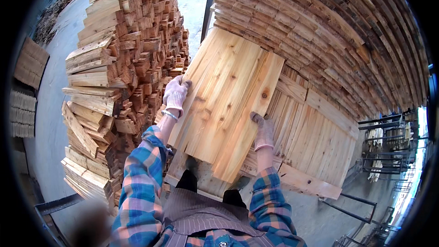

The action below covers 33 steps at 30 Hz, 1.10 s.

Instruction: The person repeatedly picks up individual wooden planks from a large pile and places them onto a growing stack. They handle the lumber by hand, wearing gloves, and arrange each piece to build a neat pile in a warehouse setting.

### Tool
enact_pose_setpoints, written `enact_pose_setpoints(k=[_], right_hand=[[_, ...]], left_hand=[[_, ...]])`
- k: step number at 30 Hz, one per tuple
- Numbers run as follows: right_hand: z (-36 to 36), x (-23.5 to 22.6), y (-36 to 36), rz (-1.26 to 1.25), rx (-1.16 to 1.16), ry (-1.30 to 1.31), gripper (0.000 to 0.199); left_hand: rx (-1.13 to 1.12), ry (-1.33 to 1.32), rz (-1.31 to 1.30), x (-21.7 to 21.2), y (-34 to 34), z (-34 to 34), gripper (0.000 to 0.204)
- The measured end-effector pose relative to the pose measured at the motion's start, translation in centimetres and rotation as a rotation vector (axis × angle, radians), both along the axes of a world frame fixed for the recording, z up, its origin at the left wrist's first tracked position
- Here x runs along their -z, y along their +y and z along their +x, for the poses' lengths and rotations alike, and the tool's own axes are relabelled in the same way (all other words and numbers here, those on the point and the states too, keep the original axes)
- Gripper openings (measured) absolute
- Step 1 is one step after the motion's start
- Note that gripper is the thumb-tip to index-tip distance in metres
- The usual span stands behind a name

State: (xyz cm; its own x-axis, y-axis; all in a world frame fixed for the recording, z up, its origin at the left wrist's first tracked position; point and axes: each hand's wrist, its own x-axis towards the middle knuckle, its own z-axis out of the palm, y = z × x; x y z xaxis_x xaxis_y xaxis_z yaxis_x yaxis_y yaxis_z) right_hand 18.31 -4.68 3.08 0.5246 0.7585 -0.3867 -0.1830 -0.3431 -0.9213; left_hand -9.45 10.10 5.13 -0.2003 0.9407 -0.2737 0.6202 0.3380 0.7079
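Both gloved hands hold a sheaf of pale boards (228, 105), several thin planks lying flat together and tilted, the far end up against the big stack (329, 27) ahead and the near end low by the person's knees. The left hand (175, 93) has its fingers (182, 82) curled over the left long edge, roughly at mid-length; the right hand (264, 130) clamps the right edge a little nearer the body, fingers wrapped onto the face of the outermost board. Both are closed on the wood, not loose. The boards look stiff, dry and rough-sawn, with knots showing, so they should not bend or slip much in knit gloves, though the separate planks could slide over one another if the squeeze slackens. Taken together they are probably fairly heavy and awkward rather than fragile; splintery edges are the likelier nuisance. Holding opposite long edges near the middle, as now, seems the sound grip, since it keeps the sheaf pinched together and balanced. Beyond the left fingers rises a ragged pile of offcuts (123, 64); beneath the right fingers lies a flat layer of planks (315, 137) over a cross batten (306, 183).
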Motion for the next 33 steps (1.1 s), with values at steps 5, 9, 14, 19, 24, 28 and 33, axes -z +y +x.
enact_pose_setpoints(k=[5,9,14,19,24,28,33], right_hand=[[0.4,-1.7,1.2,-0.056,-0.069,0.025,0.040],[5.5,0.3,-0.2,0.020,-0.071,0.138,0.034],[8.3,-0.5,-3.1,-0.045,-0.001,-0.082,0.021],[2.8,1.4,-0.7,0.088,0.101,-0.181,0.059],[3.3,0.8,-0.5,0.040,-0.012,-0.159,0.069],[2.1,-2.0,0.9,-0.070,-0.002,-0.330,0.048],[4.2,0.8,0.6,-0.011,-0.058,-0.366,0.048]], left_hand=[[0.031,0.152,0.112,0.6,1.9,0.3,0.033],[0.103,0.596,0.119,1.1,1.2,1.5,0.031],[-0.012,0.320,-0.073,3.0,2.1,-0.6,0.033],[-0.002,0.192,-0.047,2.8,3.0,-2.2,0.044],[0.053,0.241,-0.017,1.7,2.7,-2.0,0.044],[0.105,0.261,-0.015,3.4,3.0,-2.0,0.045],[0.053,0.143,-0.094,1.5,2.6,-1.1,0.047]])
